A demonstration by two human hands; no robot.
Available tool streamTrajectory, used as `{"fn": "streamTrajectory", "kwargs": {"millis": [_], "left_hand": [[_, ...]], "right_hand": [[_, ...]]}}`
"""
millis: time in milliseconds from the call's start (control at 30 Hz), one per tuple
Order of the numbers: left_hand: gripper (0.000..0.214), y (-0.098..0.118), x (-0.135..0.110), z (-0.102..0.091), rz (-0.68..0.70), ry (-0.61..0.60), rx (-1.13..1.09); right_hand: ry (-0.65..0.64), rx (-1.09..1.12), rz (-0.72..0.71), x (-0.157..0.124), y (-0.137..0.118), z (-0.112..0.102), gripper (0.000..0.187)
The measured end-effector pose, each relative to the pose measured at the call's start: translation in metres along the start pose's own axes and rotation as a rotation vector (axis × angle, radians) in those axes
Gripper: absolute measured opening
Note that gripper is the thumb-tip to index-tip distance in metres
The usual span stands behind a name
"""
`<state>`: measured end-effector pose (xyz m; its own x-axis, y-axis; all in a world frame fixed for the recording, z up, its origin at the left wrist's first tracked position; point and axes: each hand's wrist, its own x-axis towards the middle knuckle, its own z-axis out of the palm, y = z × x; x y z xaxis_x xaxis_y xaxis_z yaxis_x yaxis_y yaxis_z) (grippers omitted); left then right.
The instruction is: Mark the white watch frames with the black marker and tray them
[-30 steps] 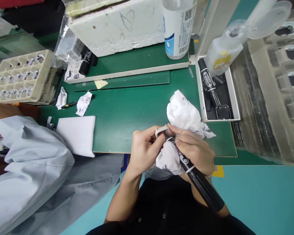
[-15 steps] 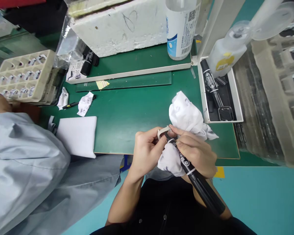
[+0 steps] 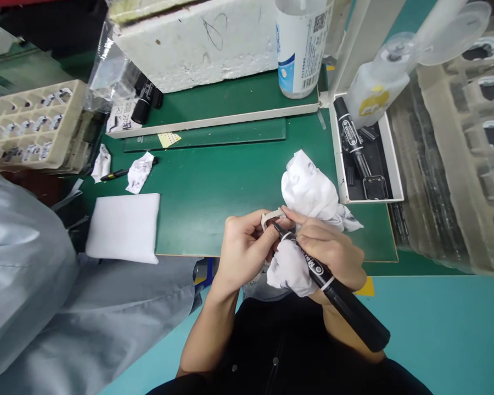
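Note:
My left hand pinches a small pale plastic part at the near edge of the green mat. My right hand grips a black marker, its tip touching that part. A crumpled white cloth is bunched under my right fingers, and more of the white cloth lies on the mat just behind my hands.
A white tray at the right holds black markers and a squeeze bottle. A clear bottle and a foam block stand at the back. A beige compartment tray and a white pad lie left, beside a co-worker's grey sleeve.
The marker has tilted a little, its rear end swinging right. The co-worker's grey sleeve has shifted left and down. My hands stay on the part.

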<state>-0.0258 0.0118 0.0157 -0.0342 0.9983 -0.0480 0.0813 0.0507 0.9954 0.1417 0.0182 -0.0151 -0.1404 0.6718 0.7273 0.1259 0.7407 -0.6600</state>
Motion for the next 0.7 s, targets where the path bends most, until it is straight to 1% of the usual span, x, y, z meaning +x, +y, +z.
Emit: {"fn": "streamTrajectory", "kwargs": {"millis": [67, 133, 267, 400, 500, 633, 700], "left_hand": [[0.037, 0.0003, 0.0008, -0.0007, -0.013, -0.019, -0.030], [0.031, 0.0008, 0.0013, -0.0009, -0.018, -0.025, -0.040], [0.018, 0.0016, 0.0008, 0.0005, -0.031, -0.019, -0.019], [0.015, 0.0017, -0.0005, 0.0024, -0.031, -0.004, 0.000], [0.015, 0.0016, -0.0010, 0.0029, -0.015, 0.004, 0.026], [0.017, 0.0006, -0.0013, 0.0023, -0.003, 0.020, 0.059], [0.016, -0.0002, -0.0014, 0.0016, -0.006, 0.012, 0.052]], "right_hand": [[0.056, 0.022, -0.012, -0.0003, 0.0017, -0.0012, 0.025], [0.077, 0.022, 0.008, 0.0003, 0.0027, -0.0002, 0.025], [0.128, -0.002, -0.021, 0.0022, 0.0026, 0.0043, 0.031], [0.181, -0.009, -0.044, 0.0040, 0.0026, 0.0072, 0.034], [0.183, -0.015, -0.062, 0.0055, 0.0029, 0.0073, 0.032], [0.147, -0.007, -0.044, 0.0062, 0.0030, 0.0065, 0.028], [0.169, 0.006, -0.051, 0.0044, 0.0042, 0.0059, 0.027]]}}
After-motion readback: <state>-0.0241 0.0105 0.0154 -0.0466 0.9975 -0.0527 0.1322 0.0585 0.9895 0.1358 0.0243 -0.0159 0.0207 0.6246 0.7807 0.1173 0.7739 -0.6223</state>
